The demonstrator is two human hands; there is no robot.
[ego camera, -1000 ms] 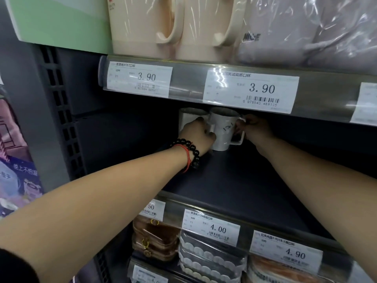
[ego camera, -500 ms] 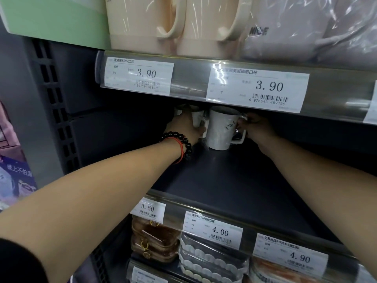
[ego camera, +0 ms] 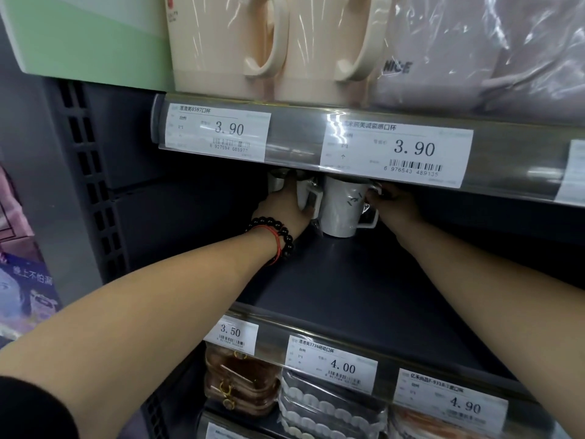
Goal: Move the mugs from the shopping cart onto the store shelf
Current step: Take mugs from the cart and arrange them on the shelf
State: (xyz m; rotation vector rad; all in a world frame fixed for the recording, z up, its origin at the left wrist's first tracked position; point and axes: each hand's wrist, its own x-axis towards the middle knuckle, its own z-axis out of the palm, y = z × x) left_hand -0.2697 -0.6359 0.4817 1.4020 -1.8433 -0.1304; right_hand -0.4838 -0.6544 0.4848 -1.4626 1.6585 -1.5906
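Both my arms reach deep into the dark middle shelf (ego camera: 364, 280). A white mug with a small leaf print (ego camera: 343, 207) stands on it, its handle pointing right. My right hand (ego camera: 394, 205) grips that handle. Left of it a second white mug (ego camera: 305, 194) is held by my left hand (ego camera: 281, 209), which wears a black bead bracelet and a red cord. A third white mug (ego camera: 276, 182) shows behind my left hand. The mugs' rims are hidden by the price rail above.
The upper shelf's price rail (ego camera: 316, 137) hangs low over the mugs, and wrapped cream cups (ego camera: 272, 45) stand above it. The lower shelf holds packed brown and white goods (ego camera: 240, 381) behind price tags. A perforated grey upright (ego camera: 91, 185) bounds the left side.
Both hands have pushed the mugs farther back on the shelf, under the price rail. The view has moved closer and lower.
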